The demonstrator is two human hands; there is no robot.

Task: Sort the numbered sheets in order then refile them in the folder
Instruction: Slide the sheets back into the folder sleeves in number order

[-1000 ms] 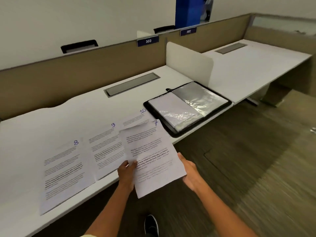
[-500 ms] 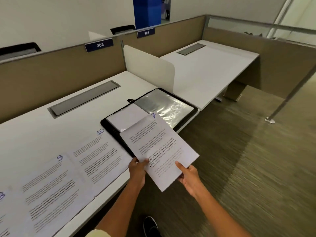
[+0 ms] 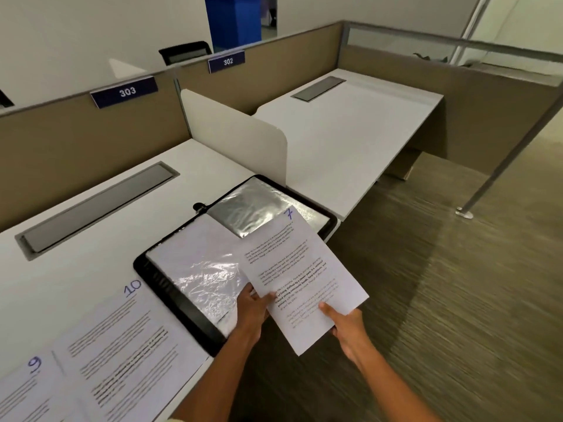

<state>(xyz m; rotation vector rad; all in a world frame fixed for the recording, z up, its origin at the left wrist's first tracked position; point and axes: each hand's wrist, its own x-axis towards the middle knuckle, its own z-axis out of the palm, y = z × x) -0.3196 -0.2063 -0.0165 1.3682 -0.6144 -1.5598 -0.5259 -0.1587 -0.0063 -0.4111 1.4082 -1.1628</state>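
Sheet "7" (image 3: 300, 269) in both hands, beside sheets "10" (image 3: 128, 345), "9" (image 3: 27, 388).

Your open black ring-binder folder (image 3: 179, 295) lies on the white desk (image 3: 91, 269) at twelve o'clock; printed sheets 10 (image 3: 122, 354) and 9 (image 3: 27, 391) lie at nine (side by side).

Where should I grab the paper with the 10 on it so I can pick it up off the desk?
Take sheet 10 by its near right corner, which reaches the desk edge beside the open folder. It lies flat, so slide that corner past the edge and pinch it from the front. Sheet 9 seems to overlap its left side.
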